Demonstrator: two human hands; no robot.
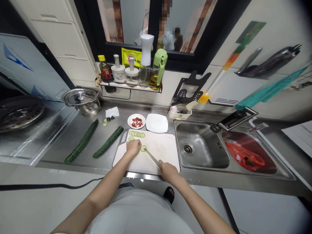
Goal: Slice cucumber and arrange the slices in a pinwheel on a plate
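Observation:
My right hand grips a knife by its handle over the white cutting board. Its blade tip meets a pale green cucumber slice. My left hand is low over the board's left part, fingers curled; whatever may be under them is hidden. More cucumber slices lie overlapped along the board's upper left, some right beside my left fingertips. Left of the board, two whole-looking dark green cucumbers rest on the steel counter.
Behind the board stand a plate of chopped red pieces and a white square dish. Cucumber ends lie by a white paper. A lidded pot is at back left. To the right is a sink with a red bag.

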